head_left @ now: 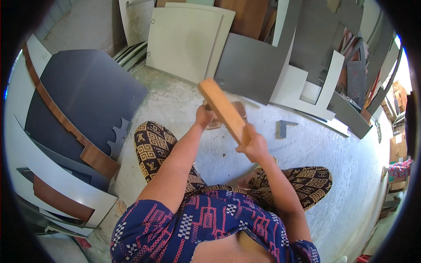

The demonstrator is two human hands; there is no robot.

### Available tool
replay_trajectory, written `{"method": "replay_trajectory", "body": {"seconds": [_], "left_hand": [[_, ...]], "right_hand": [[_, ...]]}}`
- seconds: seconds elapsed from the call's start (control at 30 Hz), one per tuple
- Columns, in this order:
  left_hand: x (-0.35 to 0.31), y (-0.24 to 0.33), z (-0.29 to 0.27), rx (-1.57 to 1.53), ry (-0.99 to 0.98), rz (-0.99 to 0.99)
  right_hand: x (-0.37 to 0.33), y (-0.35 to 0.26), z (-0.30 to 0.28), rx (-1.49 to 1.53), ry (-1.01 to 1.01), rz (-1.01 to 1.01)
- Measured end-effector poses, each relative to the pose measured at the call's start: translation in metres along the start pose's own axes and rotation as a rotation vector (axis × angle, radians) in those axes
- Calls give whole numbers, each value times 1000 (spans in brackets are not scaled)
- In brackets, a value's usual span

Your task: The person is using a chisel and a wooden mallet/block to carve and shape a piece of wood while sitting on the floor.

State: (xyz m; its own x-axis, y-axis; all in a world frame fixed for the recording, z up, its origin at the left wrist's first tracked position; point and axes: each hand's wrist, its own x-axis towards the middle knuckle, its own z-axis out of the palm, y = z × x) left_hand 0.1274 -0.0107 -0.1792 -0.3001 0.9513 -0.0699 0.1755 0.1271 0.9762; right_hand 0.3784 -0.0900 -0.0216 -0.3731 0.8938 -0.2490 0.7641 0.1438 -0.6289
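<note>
A long, orange-tan wooden block [223, 105] is tilted in front of me, its far end up and to the left. My right hand [254, 144] is closed round the block's near end. Beside the block's left edge is my left hand [205, 116], its fingers curled and partly hidden behind the wood; what they hold, if anything, I cannot make out. Beneath the block, brown pieces [240, 108] show on the floor between my legs, mostly covered by it.
A small grey L-shaped piece [283, 130] lies on the concrete floor [245, 175] at right. Pale boards [184, 41] and grey panels [247, 63] lean at the back. Large dark sheets [83, 92] stand at left, with a brown strip [57, 111] across them. Offcuts [355, 79] pile up far right.
</note>
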Motion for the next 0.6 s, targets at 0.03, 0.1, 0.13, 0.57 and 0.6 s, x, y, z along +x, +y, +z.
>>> {"method": "replay_trajectory", "body": {"seconds": [0.03, 0.1, 0.13, 0.57, 0.6], "left_hand": [[-2, 10, 3, 4, -12, -94], [-1, 11, 0, 93, 26, -205], [-1, 9, 0, 96, 25, -205], [9, -13, -1, -11, -149, -3], [9, -7, -3, -58, -229, -15]], "right_hand": [[-3, 0, -2, 84, 107, -57], [-8, -11, -10, 169, 210, -126], [-12, -21, -15, 269, 289, -195], [2, 25, 11, 254, 188, 70], [6, 28, 11, 254, 193, 74]]}}
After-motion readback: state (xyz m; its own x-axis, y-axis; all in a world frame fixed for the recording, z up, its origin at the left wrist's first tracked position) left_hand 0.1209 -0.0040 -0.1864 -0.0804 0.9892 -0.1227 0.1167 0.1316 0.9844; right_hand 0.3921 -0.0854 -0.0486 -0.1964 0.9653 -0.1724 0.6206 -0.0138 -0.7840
